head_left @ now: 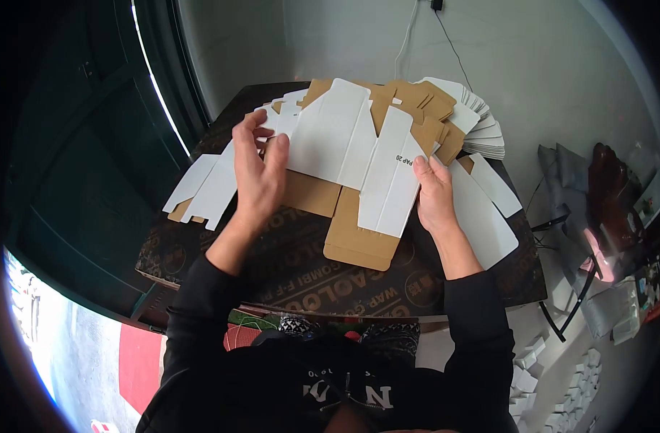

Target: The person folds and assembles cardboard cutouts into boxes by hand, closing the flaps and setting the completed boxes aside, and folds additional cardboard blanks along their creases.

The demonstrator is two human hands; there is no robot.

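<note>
A white, partly folded cardboard box blank [322, 137] lies in front of me, its brown inner side showing on the lower flaps. One of its panels is printed "PAP 20". My right hand [436, 193] grips that panel's right edge, thumb on top and the other fingers mostly hidden beneath. By the blank's left edge is my left hand [260, 169], thumb and fingers apart, with nothing visible in it. More flat white blanks [203, 184] lie beyond and left of this hand, and another white blank [481, 216] is right of my right hand.
Brown and white blanks are heaped at the back of the dark printed table [301, 260], with a fanned stack [485, 137] at its right. A chair with grey cushions [564, 180] stands to the right. Small white boxes [575, 390] lie on the floor.
</note>
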